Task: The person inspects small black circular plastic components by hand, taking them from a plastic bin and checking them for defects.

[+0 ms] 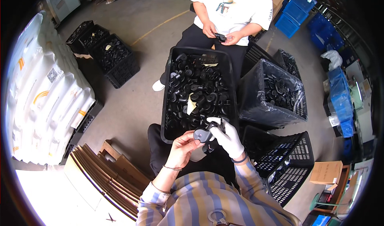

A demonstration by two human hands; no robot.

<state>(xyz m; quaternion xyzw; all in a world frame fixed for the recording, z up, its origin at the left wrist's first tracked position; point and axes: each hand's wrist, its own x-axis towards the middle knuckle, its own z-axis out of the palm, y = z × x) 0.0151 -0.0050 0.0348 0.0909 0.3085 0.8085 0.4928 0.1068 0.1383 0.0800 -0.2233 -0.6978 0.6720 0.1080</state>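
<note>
My bare left hand [181, 149] pinches a black plastic part [202, 135] with a round, flat face, by its left and lower edge. Up against the part's right side, my right hand [229, 139] in a white glove has its fingers curled round something dark, mostly hidden by the glove. Another dark piece shows just below the two hands; whether it belongs to the held part I cannot tell. Right beyond my hands stands a black crate [165, 118] heaped with similar black parts [200, 86] and a few pale paper slips [192, 104].
Across the crate a seated person [230, 18] holds a black part. A plastic-lined crate [260, 102] of parts and a perforated black basket [290, 166] stand to my right. Flattened cardboard [96, 178], stacked white sacks [48, 94] and more filled crates [120, 72] are at left.
</note>
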